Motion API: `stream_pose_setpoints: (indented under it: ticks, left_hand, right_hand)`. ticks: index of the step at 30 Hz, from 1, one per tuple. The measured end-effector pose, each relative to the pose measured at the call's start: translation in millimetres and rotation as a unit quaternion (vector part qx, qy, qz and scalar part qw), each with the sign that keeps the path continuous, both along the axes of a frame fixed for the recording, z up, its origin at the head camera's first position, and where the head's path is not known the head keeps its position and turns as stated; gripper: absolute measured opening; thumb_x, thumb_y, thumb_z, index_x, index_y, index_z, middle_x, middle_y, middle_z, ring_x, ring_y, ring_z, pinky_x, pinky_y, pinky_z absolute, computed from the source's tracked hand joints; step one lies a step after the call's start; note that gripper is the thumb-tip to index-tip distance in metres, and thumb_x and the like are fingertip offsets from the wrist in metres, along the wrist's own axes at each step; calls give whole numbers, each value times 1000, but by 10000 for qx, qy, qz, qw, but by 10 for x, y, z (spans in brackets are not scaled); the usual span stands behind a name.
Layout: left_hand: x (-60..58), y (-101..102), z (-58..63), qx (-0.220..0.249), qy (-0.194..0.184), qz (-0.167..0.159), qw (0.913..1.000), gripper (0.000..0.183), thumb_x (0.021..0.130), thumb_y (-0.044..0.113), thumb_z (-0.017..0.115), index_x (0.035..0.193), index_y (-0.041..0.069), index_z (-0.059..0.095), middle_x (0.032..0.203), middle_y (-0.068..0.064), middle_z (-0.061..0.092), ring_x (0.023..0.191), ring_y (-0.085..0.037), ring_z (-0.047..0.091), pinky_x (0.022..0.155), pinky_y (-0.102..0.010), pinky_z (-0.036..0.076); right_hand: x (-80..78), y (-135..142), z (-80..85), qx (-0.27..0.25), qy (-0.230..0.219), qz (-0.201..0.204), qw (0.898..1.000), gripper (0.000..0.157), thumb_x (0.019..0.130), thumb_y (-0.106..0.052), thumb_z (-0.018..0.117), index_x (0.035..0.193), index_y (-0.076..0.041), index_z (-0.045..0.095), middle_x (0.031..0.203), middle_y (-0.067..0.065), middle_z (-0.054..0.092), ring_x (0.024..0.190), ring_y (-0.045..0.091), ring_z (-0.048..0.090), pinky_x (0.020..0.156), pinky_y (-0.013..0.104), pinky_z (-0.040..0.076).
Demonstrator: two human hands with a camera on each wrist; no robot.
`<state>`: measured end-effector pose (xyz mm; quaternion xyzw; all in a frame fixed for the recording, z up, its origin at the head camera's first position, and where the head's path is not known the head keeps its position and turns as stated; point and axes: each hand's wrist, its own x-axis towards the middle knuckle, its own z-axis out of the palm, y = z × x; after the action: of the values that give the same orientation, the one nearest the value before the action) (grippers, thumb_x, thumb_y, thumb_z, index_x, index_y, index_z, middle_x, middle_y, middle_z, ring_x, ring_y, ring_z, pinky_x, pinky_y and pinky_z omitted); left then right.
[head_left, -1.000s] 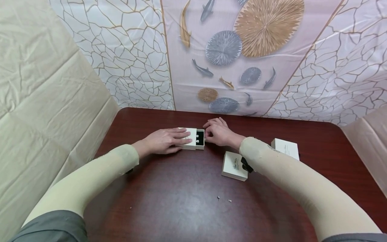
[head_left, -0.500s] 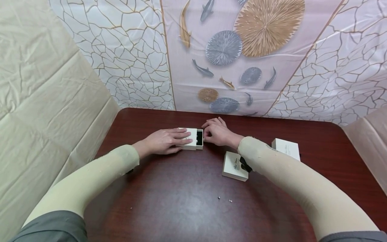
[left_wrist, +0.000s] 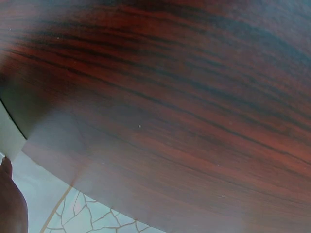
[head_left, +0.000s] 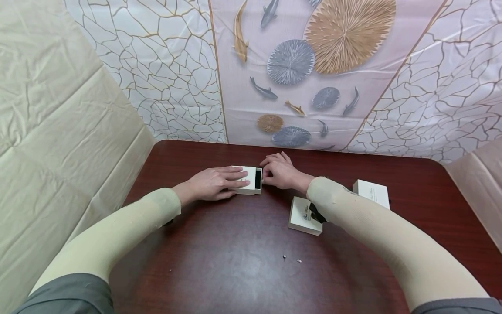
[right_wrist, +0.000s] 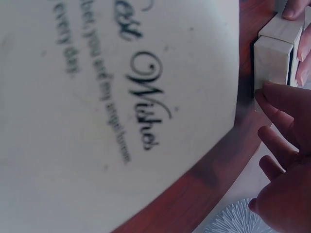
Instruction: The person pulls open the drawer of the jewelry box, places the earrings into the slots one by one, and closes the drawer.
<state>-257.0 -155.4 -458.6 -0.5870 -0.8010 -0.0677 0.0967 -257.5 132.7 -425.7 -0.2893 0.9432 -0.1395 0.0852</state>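
A cream slide-out jewelry box (head_left: 250,190) lies on the table at the middle back in the head view. Its drawer (head_left: 259,191) stands slightly out at the right, with a narrow strip of black lining in view. My left hand (head_left: 213,183) holds the outer sleeve, fingers laid over the top and thumb along the near side. My right hand (head_left: 284,172) touches the drawer's end with thumb and index finger, as the right wrist view shows; its other fingers are loosely bent. The left wrist view shows mostly tabletop, and what lies inside the drawer is hidden.
Right of centre lies a cream box (head_left: 303,216) with dark lettering and a black ribbon. Another cream box (head_left: 371,193), partly behind my right sleeve, lies farther right. Two tiny stud-like pieces, a left one (head_left: 284,257) and a right one (head_left: 300,261), lie on the dark wooden table (head_left: 219,261).
My right hand has moved a little left, and the drawer has slid farther into its sleeve. Two shiny studs on the black lining have gone out of sight. My left hand stays put.
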Motion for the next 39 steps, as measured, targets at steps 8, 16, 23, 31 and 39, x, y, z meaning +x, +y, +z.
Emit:
stream_pose_setpoints:
  ticks: [8,16,23,31,39]
  left_hand:
    - [-9,7,0,-2,12,-15,10000,49,100,25,75,148,18,67,154,-10,61,146,-31,54,115,-43,49]
    - [-14,6,-7,1,21,-4,10000,49,100,25,76,148,18,67,153,-10,62,146,-31,54,114,-43,49]
    - [-20,14,-15,56,25,-34,10000,50,99,25,76,148,18,67,154,-10,61,146,-31,54,115,-43,49]
    - [-13,14,-15,0,-5,-2,10000,49,100,25,75,147,18,68,153,-10,62,146,-30,54,116,-42,48]
    - [-1,1,-13,-33,-60,27,10000,49,100,24,74,148,18,67,154,-10,61,147,-30,53,116,-42,48]
  right_hand:
    - [6,-32,28,30,62,23,10000,19,92,-18,79,75,-16,72,142,10,67,148,38,43,126,72,16]
    - [-9,-56,19,35,-9,6,10000,19,94,-18,79,76,-16,72,142,10,66,149,38,42,127,71,14]
    - [-22,-87,2,94,-21,4,10000,20,95,-20,79,76,-17,73,143,9,66,150,37,41,127,71,13]
    - [-32,-125,-3,97,-151,16,9998,24,96,-23,79,75,-17,71,146,9,64,151,36,40,128,70,11]
    - [-31,-143,-9,114,-158,23,9998,25,97,-23,79,74,-17,70,146,9,64,151,37,40,127,70,12]
